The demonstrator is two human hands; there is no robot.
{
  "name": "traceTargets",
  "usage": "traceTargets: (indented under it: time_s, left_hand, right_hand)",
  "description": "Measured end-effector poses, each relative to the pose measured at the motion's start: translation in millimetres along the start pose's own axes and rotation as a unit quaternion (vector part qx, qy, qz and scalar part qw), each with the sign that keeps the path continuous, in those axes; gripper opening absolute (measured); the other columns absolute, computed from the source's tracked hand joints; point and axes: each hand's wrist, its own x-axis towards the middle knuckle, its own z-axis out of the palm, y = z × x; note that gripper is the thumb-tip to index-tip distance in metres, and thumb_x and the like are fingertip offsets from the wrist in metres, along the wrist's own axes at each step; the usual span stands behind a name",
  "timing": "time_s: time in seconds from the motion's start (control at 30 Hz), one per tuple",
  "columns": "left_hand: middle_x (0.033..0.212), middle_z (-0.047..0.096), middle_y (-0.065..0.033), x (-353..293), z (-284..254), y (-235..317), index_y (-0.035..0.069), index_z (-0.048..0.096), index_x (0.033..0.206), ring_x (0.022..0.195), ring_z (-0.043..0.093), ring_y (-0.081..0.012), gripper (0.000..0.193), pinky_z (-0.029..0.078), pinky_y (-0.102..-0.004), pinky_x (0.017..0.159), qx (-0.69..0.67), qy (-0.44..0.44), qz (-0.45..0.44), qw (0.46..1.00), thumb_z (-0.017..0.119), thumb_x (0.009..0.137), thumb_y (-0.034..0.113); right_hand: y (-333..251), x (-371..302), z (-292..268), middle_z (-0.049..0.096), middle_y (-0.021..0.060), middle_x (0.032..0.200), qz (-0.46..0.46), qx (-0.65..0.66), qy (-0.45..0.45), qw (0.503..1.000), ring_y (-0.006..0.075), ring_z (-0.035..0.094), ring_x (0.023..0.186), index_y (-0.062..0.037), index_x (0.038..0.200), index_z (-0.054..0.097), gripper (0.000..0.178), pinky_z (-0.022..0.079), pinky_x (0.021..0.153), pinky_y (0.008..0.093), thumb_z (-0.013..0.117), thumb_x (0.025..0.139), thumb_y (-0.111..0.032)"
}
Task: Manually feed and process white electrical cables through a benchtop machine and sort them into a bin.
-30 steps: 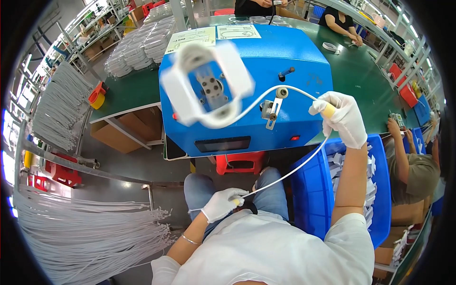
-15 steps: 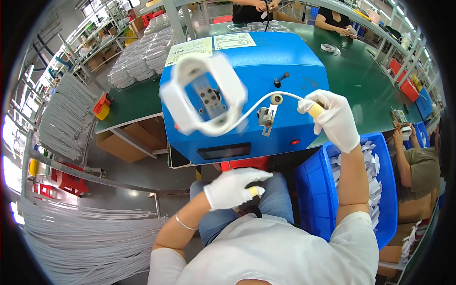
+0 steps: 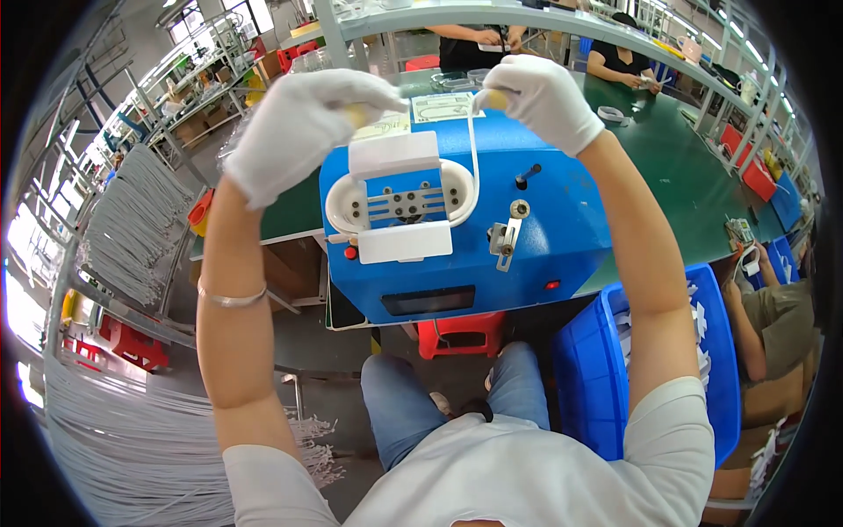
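Observation:
My right hand (image 3: 544, 101), in a white glove with a yellow covering on the thumb, pinches a white cable (image 3: 475, 154) above the machine's back edge. The cable drops from those fingers to the winding head (image 3: 406, 205) on the front of a blue machine (image 3: 558, 211), where it loops around the rounded ends. Two flat white plates (image 3: 404, 242) stand out from the head, above and below. My left hand (image 3: 299, 123), gloved likewise, is raised at the head's upper left, fingers stretched forward and thumb beneath, with nothing visible in it.
At my right stands a blue bin (image 3: 584, 369) of white pieces. Bundles of grey-white cables (image 3: 149, 439) hang at the left. A red stool (image 3: 461, 334) is under the machine, a metal rail (image 3: 492, 19) beyond it. Co-workers sit across the green table (image 3: 659, 176) and at right.
The winding head was blurred by spinning and is now sharp, with its plates level. My left hand has risen from my lap; my right hand has moved up and left with the cable.

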Motion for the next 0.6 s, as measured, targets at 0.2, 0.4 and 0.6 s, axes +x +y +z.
traceTargets:
  time_s: [0.2,0.4,0.6]
  left_hand:
    - [0.096,0.069,-0.0096,26.6,4.0,-23.1,0.007,0.073,0.095,0.089,0.063,-0.0164,0.019,0.048,-0.0254,0.090,-0.023,-0.051,0.063,0.996,0.058,0.084,0.000]
    - [0.080,0.069,-0.0064,53.2,25.0,-20.3,0.013,0.075,0.091,0.070,0.060,-0.0156,0.021,0.049,-0.0269,0.071,0.099,-0.145,0.012,0.984,0.062,0.080,0.002]
    - [0.078,0.068,-0.0103,8.8,-28.3,-14.2,0.005,0.073,0.090,0.071,0.060,-0.0172,0.018,0.049,-0.0283,0.073,0.148,-0.183,-0.119,0.965,0.064,0.073,0.007]
  right_hand:
    - [22.4,3.2,9.0,0.060,0.0053,0.073,0.039,0.042,-0.071,0.996,0.0203,0.058,0.068,-0.0100,0.079,0.066,0.003,0.050,0.065,0.0296,0.068,0.077,-0.011]
    - [5.8,46.9,42.4,0.063,0.0069,0.092,-0.049,0.078,-0.063,0.994,0.0248,0.062,0.086,-0.0088,0.090,0.065,0.011,0.051,0.078,0.0308,0.062,0.080,-0.007]
    - [-57.4,38.4,6.8,0.062,0.0098,0.092,0.088,0.144,0.001,0.986,0.0211,0.060,0.081,-0.0089,0.102,0.066,0.020,0.049,0.074,0.0288,0.065,0.082,-0.011]
